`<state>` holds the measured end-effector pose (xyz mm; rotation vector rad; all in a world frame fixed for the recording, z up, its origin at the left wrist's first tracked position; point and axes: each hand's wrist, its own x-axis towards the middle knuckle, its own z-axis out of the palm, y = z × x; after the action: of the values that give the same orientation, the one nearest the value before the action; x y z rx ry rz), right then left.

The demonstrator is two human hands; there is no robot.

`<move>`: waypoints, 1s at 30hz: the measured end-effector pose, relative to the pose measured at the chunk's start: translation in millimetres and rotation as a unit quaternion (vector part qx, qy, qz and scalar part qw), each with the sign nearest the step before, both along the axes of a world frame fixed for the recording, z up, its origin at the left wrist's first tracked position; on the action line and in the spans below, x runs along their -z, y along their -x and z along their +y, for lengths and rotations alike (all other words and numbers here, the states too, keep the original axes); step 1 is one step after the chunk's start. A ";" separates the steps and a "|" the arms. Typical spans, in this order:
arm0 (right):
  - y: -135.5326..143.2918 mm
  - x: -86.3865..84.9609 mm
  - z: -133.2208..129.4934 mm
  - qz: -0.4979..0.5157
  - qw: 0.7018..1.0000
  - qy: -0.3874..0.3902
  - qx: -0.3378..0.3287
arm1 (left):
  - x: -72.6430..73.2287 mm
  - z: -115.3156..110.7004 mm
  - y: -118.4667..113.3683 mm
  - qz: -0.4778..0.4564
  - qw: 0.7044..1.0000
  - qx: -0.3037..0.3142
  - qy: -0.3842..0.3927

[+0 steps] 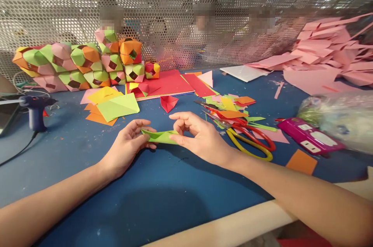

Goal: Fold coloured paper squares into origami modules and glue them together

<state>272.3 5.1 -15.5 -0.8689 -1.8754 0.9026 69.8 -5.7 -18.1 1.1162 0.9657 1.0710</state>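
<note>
In the head view, a folded green paper (161, 137) is held level above the middle of the blue worktop (87, 216). Its left end is grasped by the left hand (124, 148) and its right end is pinched between thumb and fingers of the right hand (201, 138), seemingly so that the crease is spread evenly and steadied. A folded red piece (169, 103) is laid just beyond. Paper balls (84, 58) are stacked towards the far left corner, probably out of the hands' way. Scissors (227, 124) are laid right of centre, among scraps, while a glue gun (37, 112) is stood near the left edge.
</note>
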 end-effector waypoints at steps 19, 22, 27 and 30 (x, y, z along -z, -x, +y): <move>7.3 17.7 17.9 0.107 0.965 0.239 -0.016 | 0.7 -2.2 -2.6 0.082 0.994 -0.032 -0.072; 10.1 16.5 14.2 0.129 0.960 0.247 0.005 | 0.5 -5.5 -5.6 0.051 0.998 -0.021 -0.037; 8.9 16.4 12.6 0.147 0.958 0.244 0.027 | 1.3 -6.4 -7.0 0.011 0.998 -0.056 -0.020; 9.7 18.0 11.1 0.179 0.955 0.237 0.030 | 0.0 -6.7 -6.9 -0.007 1.000 -0.028 0.007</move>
<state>262.7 16.2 -33.5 -0.9582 -1.3333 1.4011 76.7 -12.5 -18.0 1.0740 0.9960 1.1136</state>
